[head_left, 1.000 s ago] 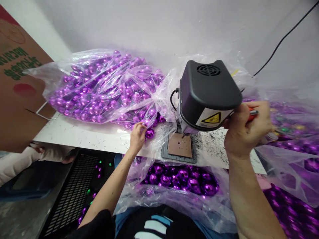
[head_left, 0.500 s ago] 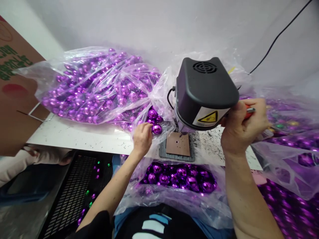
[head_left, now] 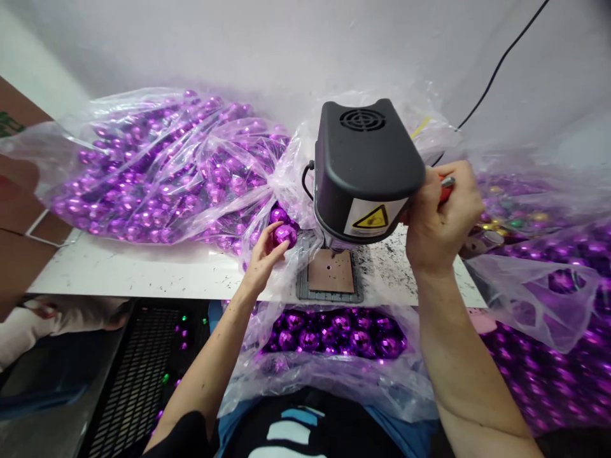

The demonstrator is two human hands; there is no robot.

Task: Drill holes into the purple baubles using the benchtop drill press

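My left hand has thumb and fingers closed around a shiny purple faceted ball at the mouth of a clear plastic bag. My right hand grips a red handle on the side of a black benchtop drill press with a yellow warning label. Below the drill head sits a brown square board with a small dark hole, on a grey base. Nothing lies on the board except dark shavings. An open plastic bag of purple balls hangs at the table's front edge, by my lap.
A large clear bag of purple balls covers the table's left side. More bagged balls lie at the right. A cardboard box stands far left, near another person's leg. Black shavings litter the white table. A black crate sits below.
My left hand has taken hold of a purple ball and turned, lifting it slightly from the others. My right hand stays on the handle. The whole view has shifted a little.
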